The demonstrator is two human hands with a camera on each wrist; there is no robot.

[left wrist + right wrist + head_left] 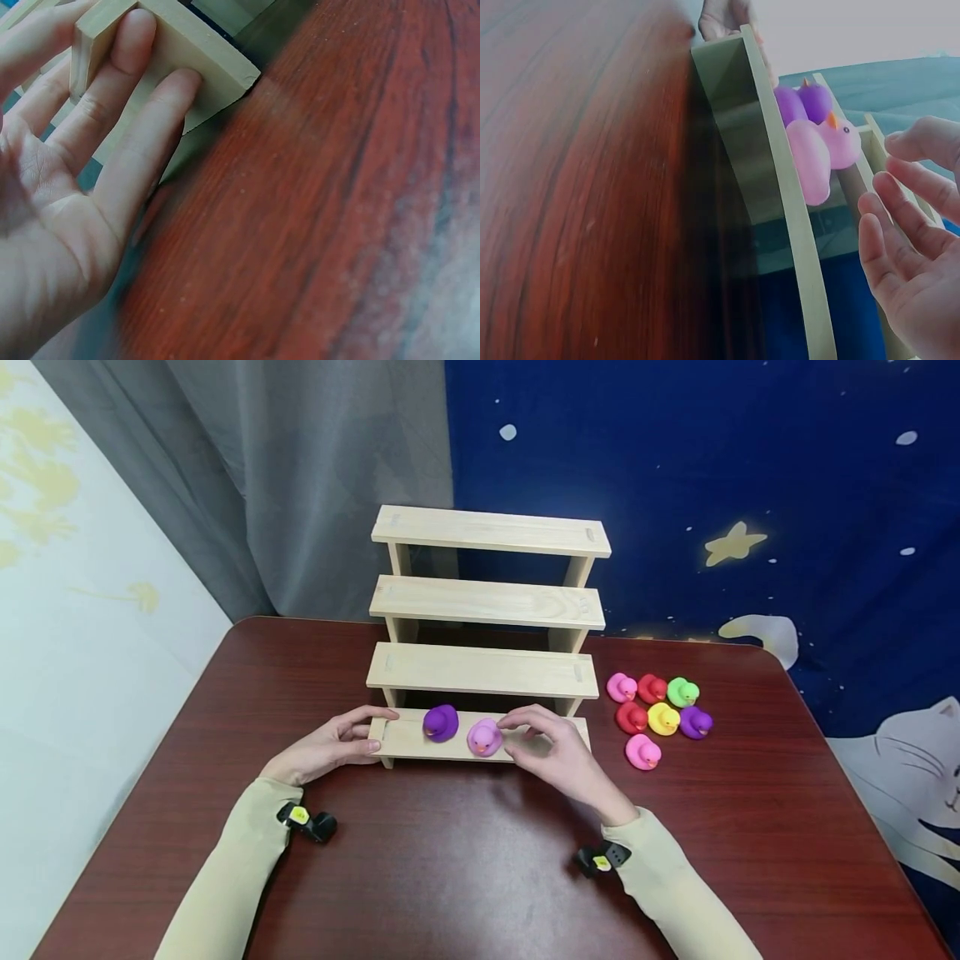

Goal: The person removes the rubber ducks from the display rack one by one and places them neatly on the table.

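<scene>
A stepped wooden shelf point(480, 670) stands on the table, with a purple rubber duck point(440, 723) and a light pink rubber duck point(484, 737) side by side on its lowest board. My left hand point(330, 749) holds the left end of that board; in the left wrist view, fingers point(135, 45) lie against the wood. Just right of the pink duck hovers my right hand point(553, 752), its fingers loosely bent. The right wrist view shows a gap between this hand point(919, 225) and the pink duck point(817, 157), with nothing held.
Several loose rubber ducks, among them a yellow duck point(663, 719) and a green duck point(683, 692), sit grouped on the table point(450, 860) right of the shelf. A grey curtain point(337, 468) and a blue patterned curtain point(675, 468) hang behind it.
</scene>
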